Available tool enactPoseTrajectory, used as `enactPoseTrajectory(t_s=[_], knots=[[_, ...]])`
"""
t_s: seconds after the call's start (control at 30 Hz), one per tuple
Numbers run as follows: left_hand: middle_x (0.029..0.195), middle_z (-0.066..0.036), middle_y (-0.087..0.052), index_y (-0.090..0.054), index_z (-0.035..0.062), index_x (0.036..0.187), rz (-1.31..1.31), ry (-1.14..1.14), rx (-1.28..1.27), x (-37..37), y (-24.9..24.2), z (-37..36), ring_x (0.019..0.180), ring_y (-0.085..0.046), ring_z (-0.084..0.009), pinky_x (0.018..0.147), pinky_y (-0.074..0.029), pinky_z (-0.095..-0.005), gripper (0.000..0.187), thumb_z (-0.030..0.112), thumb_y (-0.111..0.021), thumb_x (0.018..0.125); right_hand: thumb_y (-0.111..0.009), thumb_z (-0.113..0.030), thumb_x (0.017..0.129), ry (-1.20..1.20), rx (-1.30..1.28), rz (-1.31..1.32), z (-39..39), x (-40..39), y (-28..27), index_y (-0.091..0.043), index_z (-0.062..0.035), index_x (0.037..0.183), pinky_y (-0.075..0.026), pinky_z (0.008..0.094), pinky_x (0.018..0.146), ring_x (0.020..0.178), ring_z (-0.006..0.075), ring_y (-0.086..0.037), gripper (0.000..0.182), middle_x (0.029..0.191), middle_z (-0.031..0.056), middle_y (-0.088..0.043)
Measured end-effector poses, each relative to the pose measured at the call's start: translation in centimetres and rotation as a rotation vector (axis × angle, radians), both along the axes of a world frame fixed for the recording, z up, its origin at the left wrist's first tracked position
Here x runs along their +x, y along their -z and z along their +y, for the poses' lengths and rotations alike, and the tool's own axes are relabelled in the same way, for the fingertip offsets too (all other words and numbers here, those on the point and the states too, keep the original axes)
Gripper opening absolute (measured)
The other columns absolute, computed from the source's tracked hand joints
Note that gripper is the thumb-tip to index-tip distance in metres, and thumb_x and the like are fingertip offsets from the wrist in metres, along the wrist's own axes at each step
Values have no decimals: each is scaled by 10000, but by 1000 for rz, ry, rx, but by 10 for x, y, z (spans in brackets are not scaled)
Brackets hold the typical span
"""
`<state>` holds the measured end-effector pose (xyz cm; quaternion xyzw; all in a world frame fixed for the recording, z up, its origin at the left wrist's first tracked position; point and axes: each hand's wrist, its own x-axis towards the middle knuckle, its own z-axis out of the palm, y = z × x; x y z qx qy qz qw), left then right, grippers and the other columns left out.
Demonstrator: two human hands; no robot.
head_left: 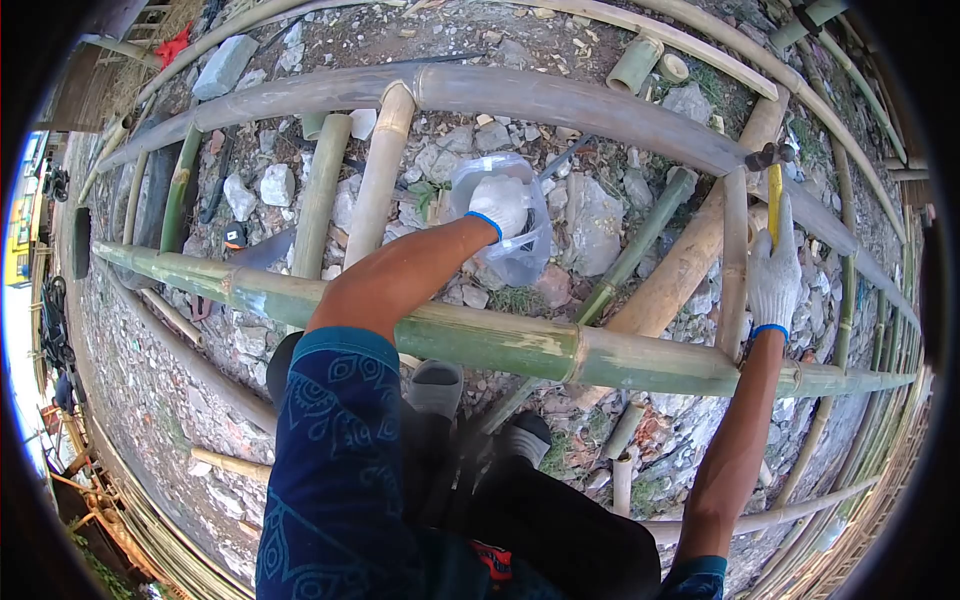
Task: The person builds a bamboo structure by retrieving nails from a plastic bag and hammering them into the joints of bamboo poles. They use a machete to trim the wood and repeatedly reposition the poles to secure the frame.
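My left hand point(497, 205), in a white knit glove with a blue cuff, reaches into a clear plastic container point(525, 262). Its fingers are hidden inside, so what they touch does not show. On the right, my gloved right hand point(774, 285) grips a hammer by its yellow handle point(774, 205). The dark hammer head point(769, 157) is up against the far grey bamboo pole point(600, 107). Nearer to me, a thick green bamboo pole point(480, 340) passes beneath both forearms. A short upright bamboo piece point(733, 265) joins the two poles beside my right hand.
Bamboo crosspieces point(380, 175) link the poles on the left. A slanting bamboo post point(672, 275) and a thinner green pole point(637, 245) lie right of the container. Broken stones point(597, 225) cover the ground. Cut bamboo pieces point(634, 64) lie beyond. A saw blade point(265, 250) shows at left.
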<state>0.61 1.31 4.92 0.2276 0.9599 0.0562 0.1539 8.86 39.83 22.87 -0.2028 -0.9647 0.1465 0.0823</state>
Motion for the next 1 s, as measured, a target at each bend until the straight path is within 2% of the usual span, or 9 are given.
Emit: enactPoseTrajectory(t_s=[0.17, 0.4, 0.5, 0.63, 0.77, 0.8, 0.9, 0.93, 1.0], knots=[[1024, -188, -759, -778, 50, 955, 96, 7, 24, -1, 29, 6, 951, -731, -401, 819, -553, -511, 266, 254, -709, 800, -526, -195, 1022, 10, -8, -23, -3, 1, -4, -409, -237, 1642, -549, 521, 914, 1101, 459, -712, 631, 1298, 276, -696], [1033, -251, -742, -756, 21, 1004, -64, -141, 291, 2, 3, 0, 989, -711, -455, 906, -557, -551, 310, 270, -638, 861, -536, -193, 1010, 12, -45, 15, 2, -1, 2, -381, -280, 1651, -547, 555, 841, 975, 493, -719, 665, 1113, 320, -723], [1057, -247, -741, -740, 23, 1034, -186, -238, 316, -8, 5, -10, 1003, -709, -447, 897, -556, -543, 346, 312, -654, 865, -530, -188, 1012, -5, -54, 62, 2, 0, 4, -367, -282, 1655, -543, 563, 838, 985, 500, -712, 670, 1128, 323, -718], [1065, -240, -737, -718, 50, 1057, -140, -216, 330, 6, -71, -18, 956, -701, -456, 873, -552, -529, 303, 281, -615, 892, -521, -183, 1017, -20, -74, 59, 8, -2, 10, -338, -283, 1664, -537, 587, 844, 991, 512, -705, 679, 1129, 326, -716], [1046, -236, -753, -744, 38, 930, -116, -153, 349, 17, -117, -33, 957, -707, -434, 866, -540, -506, 263, 257, -608, 880, -520, -191, 1018, -45, -81, 70, 12, -8, 10, -324, -281, 1666, -536, 598, 864, 1013, 527, -696, 683, 1141, 353, -700], [1032, -214, -768, -773, 22, 939, -166, -252, 333, 21, -138, -36, 965, -726, -393, 866, -543, -470, 301, 284, -633, 889, -522, -197, 1016, -50, -78, 58, 15, -8, 10, -323, -280, 1666, -537, 595, 867, 1020, 529, -695, 684, 1148, 359, -696], [1060, -198, -772, -789, 12, 1072, -318, -354, 637, 41, -204, -72, 973, -736, -349, 888, -551, -418, 347, 281, -657, 897, -526, -219, 1007, -64, -88, 62, 15, -6, 2, -347, -271, 1657, -534, 576, 924, 1091, 525, -679, 677, 1200, 378, -673], [1085, -181, -776, -762, -19, 1193, -264, -289, 721, 41, -207, -89, 1014, -734, -279, 931, -543, -368, 404, 239, -676, 894, -524, -220, 1005, -100, -91, 102, 27, -9, 13, -356, -268, 1654, -531, 572, 936, 1105, 520, -677, 673, 1210, 375, -672], [1153, -188, -775, -749, -51, 1198, -209, -384, 849, 47, -232, -118, 1052, -735, -259, 944, -550, -354, 408, 207, -663, 894, -518, -216, 999, -103, -78, 4, 22, -4, -5, -378, -236, 1648, -519, 546, 996, 1169, 495, -669, 664, 1269, 362, -664]])
